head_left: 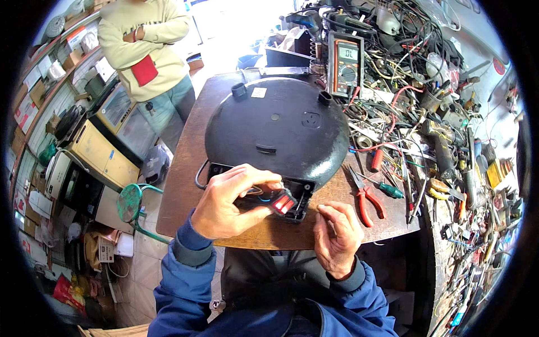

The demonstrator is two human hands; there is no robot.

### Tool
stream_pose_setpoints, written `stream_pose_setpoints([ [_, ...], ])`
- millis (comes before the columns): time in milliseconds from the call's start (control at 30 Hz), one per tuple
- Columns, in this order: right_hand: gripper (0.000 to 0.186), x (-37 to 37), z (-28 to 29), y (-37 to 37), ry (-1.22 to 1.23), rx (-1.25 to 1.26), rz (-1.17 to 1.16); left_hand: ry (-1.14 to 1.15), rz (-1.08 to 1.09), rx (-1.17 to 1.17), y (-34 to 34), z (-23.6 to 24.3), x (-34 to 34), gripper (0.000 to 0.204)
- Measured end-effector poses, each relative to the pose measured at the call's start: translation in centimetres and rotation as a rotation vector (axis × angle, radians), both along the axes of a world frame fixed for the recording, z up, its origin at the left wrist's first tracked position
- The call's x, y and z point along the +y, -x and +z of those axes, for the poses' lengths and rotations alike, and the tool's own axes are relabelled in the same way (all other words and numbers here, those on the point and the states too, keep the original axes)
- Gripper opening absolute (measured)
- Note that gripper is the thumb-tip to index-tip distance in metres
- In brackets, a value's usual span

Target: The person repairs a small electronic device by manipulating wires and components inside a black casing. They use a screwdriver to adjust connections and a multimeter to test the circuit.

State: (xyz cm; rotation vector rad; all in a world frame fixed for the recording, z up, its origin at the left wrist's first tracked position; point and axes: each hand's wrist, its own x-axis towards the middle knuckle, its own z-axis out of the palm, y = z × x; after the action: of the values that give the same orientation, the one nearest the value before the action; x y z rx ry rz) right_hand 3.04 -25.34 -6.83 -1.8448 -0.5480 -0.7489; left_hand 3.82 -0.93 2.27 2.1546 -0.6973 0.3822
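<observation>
Workshop: a curved wooden table (179,188) beside a dense heap of cables and parts (404,48); a person in a pale sweatshirt (147,48) stands beyond it, arms folded, with a green stool (129,203) nearer by.
Black appliance: the round, shallow body (281,126) lies on the table, apparently underside up, its short feet pointing upward.
Housing: the black box (307,186) on its near edge stands open, its inside partly hidden by the left hand.
Red part: a small red-and-dark piece (284,204) that looks like a switch; it is at the open housing, with wires (256,191) beside it — whether they join it is hard to tell.
Left hand: thumb and fingers (230,199) pinch the red part.
Right hand: curled just beside the housing (338,233), thumb near the fingertips; whether anything small sits between them, I cannot tell.
Tools: red-handled pliers (364,206) and a green-handled screwdriver (391,190) lie at the right, unheld; a multimeter (346,64) rests behind, its screen lit.
Housing, done: opened, with its wiring reachable.
Housing, left: red part not seated, box not closed — probably midway, though connections inside are unreadable.
</observation>
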Motion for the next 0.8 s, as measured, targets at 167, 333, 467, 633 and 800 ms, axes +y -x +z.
stream_pose_setpoints([
  [167,0.022,-0.4,-0.9,-0.2,-0.090,0.125,0.059,0.032,-0.015,-0.107,-0.3,-0.6,-0.2,0.031],
  [333,0.018,-1.4,-1.1,0.1,-0.077,0.182,0.079,0.173,0.272,-0.227,1.3,-1.4,0.4,0.025],
  [467,0.013,-1.3,-1.0,0.0,-0.100,0.126,0.102,0.516,0.560,-0.117,3.0,-2.0,5.3,0.016],
  [633,0.021,-1.3,-1.1,0.3,-0.131,0.193,0.117,0.212,0.743,0.267,-0.8,-0.4,10.1,0.027],
  [800,0.014,-1.3,-0.7,0.2,-0.093,0.111,0.118,-0.338,0.590,0.376,-6.3,-3.1,15.3,0.042],
])
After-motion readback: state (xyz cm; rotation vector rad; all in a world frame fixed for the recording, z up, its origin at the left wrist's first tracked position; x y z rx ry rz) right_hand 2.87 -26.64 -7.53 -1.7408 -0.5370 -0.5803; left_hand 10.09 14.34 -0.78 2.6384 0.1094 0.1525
